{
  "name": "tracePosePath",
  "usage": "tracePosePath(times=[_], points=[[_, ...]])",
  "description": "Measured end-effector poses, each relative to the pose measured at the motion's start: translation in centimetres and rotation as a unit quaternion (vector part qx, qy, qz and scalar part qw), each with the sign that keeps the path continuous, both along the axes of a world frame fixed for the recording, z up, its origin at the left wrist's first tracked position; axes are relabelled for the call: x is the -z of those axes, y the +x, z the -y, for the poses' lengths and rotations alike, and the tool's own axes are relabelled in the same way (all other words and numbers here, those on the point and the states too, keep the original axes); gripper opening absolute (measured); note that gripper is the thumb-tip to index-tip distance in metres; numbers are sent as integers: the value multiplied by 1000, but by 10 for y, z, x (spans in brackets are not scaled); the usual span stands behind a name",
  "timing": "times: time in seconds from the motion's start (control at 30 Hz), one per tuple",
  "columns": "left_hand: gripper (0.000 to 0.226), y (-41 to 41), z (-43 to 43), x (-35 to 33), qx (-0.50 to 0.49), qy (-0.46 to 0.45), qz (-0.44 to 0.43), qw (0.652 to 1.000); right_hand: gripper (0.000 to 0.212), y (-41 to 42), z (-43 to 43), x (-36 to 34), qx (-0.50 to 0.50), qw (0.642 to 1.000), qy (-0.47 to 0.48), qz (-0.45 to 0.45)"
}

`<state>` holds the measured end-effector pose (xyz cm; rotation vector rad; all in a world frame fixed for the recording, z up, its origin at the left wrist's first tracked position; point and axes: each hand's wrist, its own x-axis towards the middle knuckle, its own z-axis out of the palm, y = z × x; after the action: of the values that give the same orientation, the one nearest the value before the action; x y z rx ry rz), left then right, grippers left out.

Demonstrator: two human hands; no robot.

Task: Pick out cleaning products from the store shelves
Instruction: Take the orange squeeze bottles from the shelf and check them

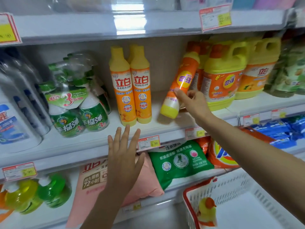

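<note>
The tilted bottle (180, 83) of dish liquid, orange-sleeved with a yellow base, leans top-right on the middle shelf (85, 141), its base low over the shelf board and its upper end close against the big yellow jugs (222, 76). The right hand (194, 103) has it. The grip is clamped on the lower half of the body, with one digit, probably the thumb, laid across the front of the label and the rest curled behind. The left hand (123, 156) hovers with its grip apart, fingers straight and spread, just in front of the shelf edge below the two upright bottles (132, 86).

I judge the bottle to be full, so moderately heavy for its slim shape, with plastic walls that give a little under a squeeze. The glossy sleeve catches the light and looks slippery. The best hold is round the middle of the body, near the balance point, since a hold at the neck would let it swing. One hand goes round it easily. The basket (231, 184) at lower right, which holds a small yellow bottle (207, 210), is the likely place for it.
</note>
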<state>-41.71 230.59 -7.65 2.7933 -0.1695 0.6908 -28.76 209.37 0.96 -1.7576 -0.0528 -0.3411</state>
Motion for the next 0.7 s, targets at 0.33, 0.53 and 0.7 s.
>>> tracePosePath(times=[0.33, 0.53, 0.7], points=[[71, -60, 84, -33, 69, -295, 11, 953, 38, -141, 13, 25, -117, 987, 65, -87], [51, -76, 52, -16, 171, -649, -238, 702, 57, -156, 41, 40, -186, 967, 124, -125], [69, -102, 53, -9, 231, -763, -433, 421, 55, -162, 35, 35, -177, 958, 171, -143]])
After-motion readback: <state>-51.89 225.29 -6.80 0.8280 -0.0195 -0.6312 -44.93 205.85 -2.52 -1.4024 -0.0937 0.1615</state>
